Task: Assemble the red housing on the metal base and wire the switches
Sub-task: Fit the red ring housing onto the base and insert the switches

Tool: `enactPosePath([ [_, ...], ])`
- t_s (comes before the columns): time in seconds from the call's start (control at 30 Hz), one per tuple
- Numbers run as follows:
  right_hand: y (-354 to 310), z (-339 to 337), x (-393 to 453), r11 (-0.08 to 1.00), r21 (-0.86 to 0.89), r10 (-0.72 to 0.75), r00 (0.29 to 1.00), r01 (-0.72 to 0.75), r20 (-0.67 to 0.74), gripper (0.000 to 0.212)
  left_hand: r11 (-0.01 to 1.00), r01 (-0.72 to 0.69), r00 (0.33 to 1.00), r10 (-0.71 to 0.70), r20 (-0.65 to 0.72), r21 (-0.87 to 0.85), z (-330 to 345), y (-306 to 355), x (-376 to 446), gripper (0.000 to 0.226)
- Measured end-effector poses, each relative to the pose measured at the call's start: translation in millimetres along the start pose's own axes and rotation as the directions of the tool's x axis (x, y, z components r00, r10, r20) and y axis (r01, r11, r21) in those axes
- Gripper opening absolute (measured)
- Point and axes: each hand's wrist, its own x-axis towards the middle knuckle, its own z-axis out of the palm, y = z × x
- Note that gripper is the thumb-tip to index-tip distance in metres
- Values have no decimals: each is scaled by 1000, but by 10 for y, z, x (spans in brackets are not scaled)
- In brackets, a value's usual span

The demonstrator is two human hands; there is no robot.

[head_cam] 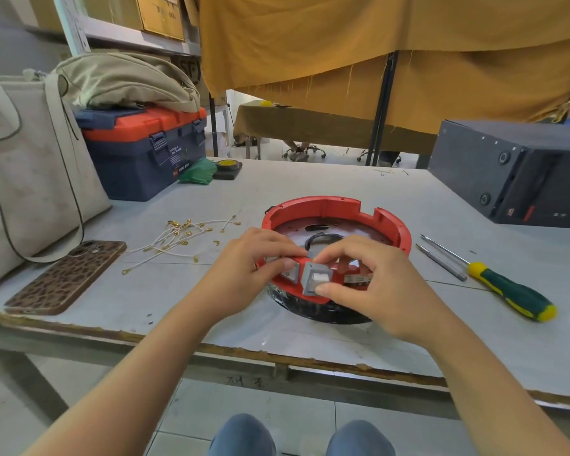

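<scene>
— What lay on your desk (310, 327), biggest first?

— The red housing (336, 210) sat at the centre on the metal base (323, 230). A toolbox (142, 153) stood at ten o'clock from it, a dark box (514, 172) at two, a phone (66, 278) at nine and a screwdriver (507, 291) at three. Loose wires (181, 240) lay between phone and housing.

— And your hands?

— Both were at the housing's six-o'clock rim. Your left hand (244, 268) gripped the red wall over a fitted switch (290, 273). Your right hand (369, 278) pinched a second switch (316, 278), tilted, just beside the first.
</scene>
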Motion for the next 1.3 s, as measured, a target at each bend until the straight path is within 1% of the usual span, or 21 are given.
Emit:
enactPosePath([
  [0.1,39,25,-49,989,-148,-30,1000,30,1,23,1000,1,1000,-1,-27,25,59,64,-13,22],
  [0.17,66,25,-59,975,-222,-31,999,32,7,25,997,-12,999,15,-37,75,90,96,-20,22],
  [0.23,91,14,-58,965,-259,-38,999,39,8,25,992,-25,999,30,-35,123,106,125,-25,21],
  [0.3,100,16,-56,957,-286,-51,999,53,15,23,993,-39,999,41,-12,114,111,137,-32,21],
  [0.4,109,43,-67,945,-319,-83,997,78,-2,23,996,-64,997,61,48,70,103,123,-54,40],
  [0.5,101,76,-93,927,-361,-126,991,103,-41,26,987,-106,992,96,86,122,121,109,-64,55],
  [0.6,87,103,-116,916,-385,-154,985,116,-71,26,977,-124,991,115,66,176,169,105,-45,57],
  [0.8,86,93,-107,925,-366,-157,980,104,-118,20,982,-125,992,128,-10,138,210,77,-25,51],
  [1.03,137,88,-69,926,-370,-122,987,76,-103,25,985,-108,994,111,-18,132,213,71,-7,44],
  [1.1,153,76,-67,945,-323,-85,992,51,-95,24,987,-101,994,105,-21,122,217,70,-10,44],
  [1.2,164,27,-44,983,-179,39,996,-53,-79,21,990,-102,994,104,-24,93,224,51,-15,44],
  [1.3,186,-28,-5,978,-190,81,996,-84,-23,23,989,-105,994,107,-20,101,230,45,-13,44],
])
